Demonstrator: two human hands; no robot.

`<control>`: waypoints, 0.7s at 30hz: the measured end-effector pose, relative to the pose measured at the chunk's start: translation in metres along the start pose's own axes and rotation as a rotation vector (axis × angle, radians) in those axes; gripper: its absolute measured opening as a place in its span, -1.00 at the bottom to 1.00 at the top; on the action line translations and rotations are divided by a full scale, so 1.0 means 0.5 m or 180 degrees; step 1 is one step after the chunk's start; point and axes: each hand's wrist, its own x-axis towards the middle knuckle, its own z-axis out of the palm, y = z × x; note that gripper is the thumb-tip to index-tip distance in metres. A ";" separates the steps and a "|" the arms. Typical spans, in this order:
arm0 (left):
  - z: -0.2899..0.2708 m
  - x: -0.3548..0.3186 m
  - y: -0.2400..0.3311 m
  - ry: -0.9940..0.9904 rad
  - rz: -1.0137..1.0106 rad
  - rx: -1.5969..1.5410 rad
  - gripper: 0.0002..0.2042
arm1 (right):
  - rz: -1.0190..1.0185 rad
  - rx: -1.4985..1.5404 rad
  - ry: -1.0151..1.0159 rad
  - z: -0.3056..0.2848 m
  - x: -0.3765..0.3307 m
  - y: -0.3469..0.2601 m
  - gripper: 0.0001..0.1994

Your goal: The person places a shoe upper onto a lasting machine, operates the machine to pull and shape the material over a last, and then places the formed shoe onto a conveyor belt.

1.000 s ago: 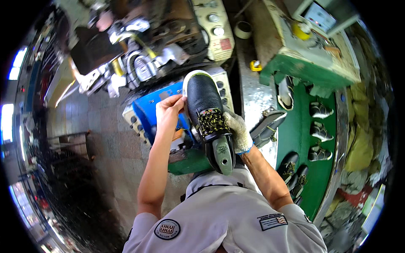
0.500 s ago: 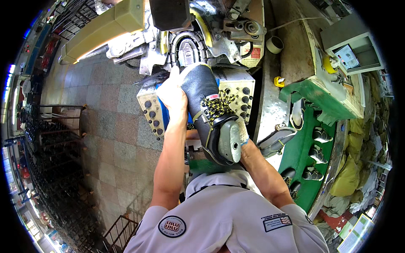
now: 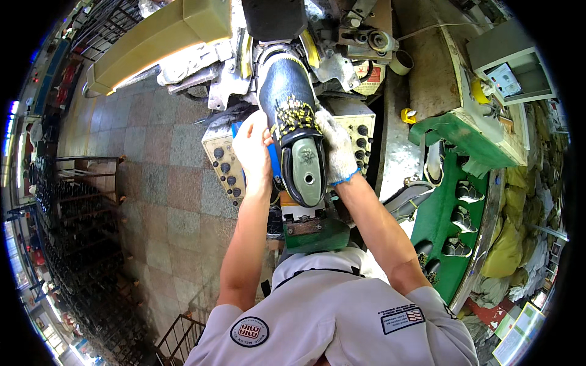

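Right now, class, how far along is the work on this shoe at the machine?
Done: the dark shoe upper sits on its green last, laced, with its toe pushed into the machine. In hand: the bare left hand and gloved right hand hold its sides. Left: more shoes wait on the green rack. The toe end is hidden.

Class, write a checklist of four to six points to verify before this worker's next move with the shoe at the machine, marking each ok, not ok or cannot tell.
1. Left hand on the shoe: ok, bare, against its left side.
2. Right hand on the shoe: ok, gloved, on its right side.
3. Toe toward the machine: ok.
4. Toe fully seated: cannot tell, hidden.
5. Fingers clear of moving parts: cannot tell.
6. Control knobs set: cannot tell.
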 end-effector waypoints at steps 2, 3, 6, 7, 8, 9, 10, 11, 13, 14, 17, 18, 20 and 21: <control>-0.004 -0.015 0.016 -0.0183 -0.0073 0.0256 -0.74 | -0.0116 -0.0117 -0.0006 0.003 0.020 0.004 -0.47; -0.007 -0.012 0.018 -0.0232 -0.0061 0.0421 -0.74 | -0.0170 -0.0165 0.0024 0.007 0.029 0.007 -0.47; -0.008 0.001 0.007 -0.0210 -0.0119 0.0497 -0.67 | -0.0348 -0.0619 0.0126 0.014 0.066 0.020 -0.51; -0.009 0.002 0.002 -0.0175 -0.0354 0.0454 -0.64 | -0.0385 -0.0771 0.0223 0.012 0.078 0.030 -0.52; -0.010 0.003 -0.002 -0.0143 -0.0589 0.0411 -0.62 | -0.0433 -0.0684 0.0277 0.009 0.081 0.043 -0.54; -0.007 0.005 -0.004 -0.0114 -0.0831 0.0363 -0.59 | -0.0425 -0.0606 0.0199 0.012 0.080 0.042 -0.53; -0.005 -0.003 -0.007 -0.0135 -0.0839 0.0469 -0.52 | -0.0418 -0.0527 0.0121 0.015 0.077 0.040 -0.52; 0.001 -0.008 -0.011 -0.0140 -0.0880 0.0220 -0.48 | -0.0411 -0.0448 0.0044 0.018 0.076 0.038 -0.51; 0.007 -0.007 -0.011 -0.0129 -0.1342 -0.0004 -0.45 | -0.0438 -0.0543 0.0046 0.022 0.076 0.024 -0.53; 0.007 0.000 -0.016 -0.0200 -0.1313 0.0093 -0.44 | -0.0469 -0.0678 0.0130 0.022 0.079 0.019 -0.54; 0.006 0.015 -0.019 -0.0344 -0.1140 0.0355 -0.43 | -0.0398 -0.0833 0.0435 0.006 0.092 0.037 -0.59; 0.007 0.009 -0.014 -0.0355 -0.1045 0.0450 -0.43 | -0.0298 -0.0750 0.0435 0.004 0.087 0.043 -0.60; 0.016 0.007 -0.001 -0.0331 -0.0994 0.0537 -0.43 | -0.0225 -0.0603 0.0567 0.000 0.080 0.054 -0.63; 0.011 0.010 -0.002 -0.0338 -0.0860 0.0715 -0.42 | -0.0183 -0.0530 0.0538 0.002 0.081 0.056 -0.63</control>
